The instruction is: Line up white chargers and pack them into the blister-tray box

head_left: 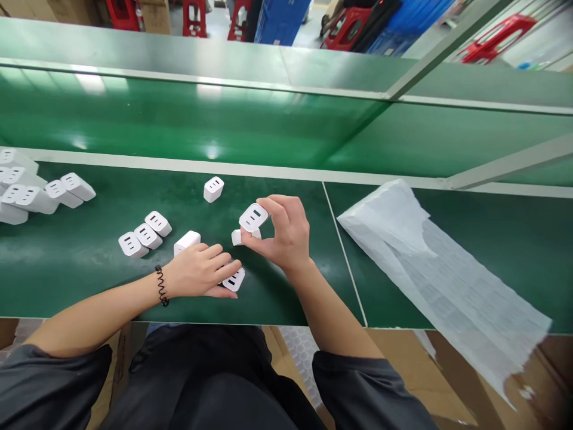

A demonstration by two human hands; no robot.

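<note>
White USB wall chargers lie about on the green tabletop. Between the thumb and fingers of my right hand (286,233) is a raised charger (253,218), its port face turned up towards me. My left hand (201,270) is closed around another charger (234,279) low over the table; only its port end shows past the fingers. One charger (187,240) lies just behind the left hand, partly covered by it. Under the raised charger sits a further white charger (236,237), mostly hidden. A single charger (213,189) stands farther back.
Three chargers (144,236) form a slanted row left of my hands. Several more chargers (33,194) are grouped at the far left. A translucent white plastic sheet (416,257) lies on the right, hanging over the front edge. A metal frame bar (510,161) slants across the right.
</note>
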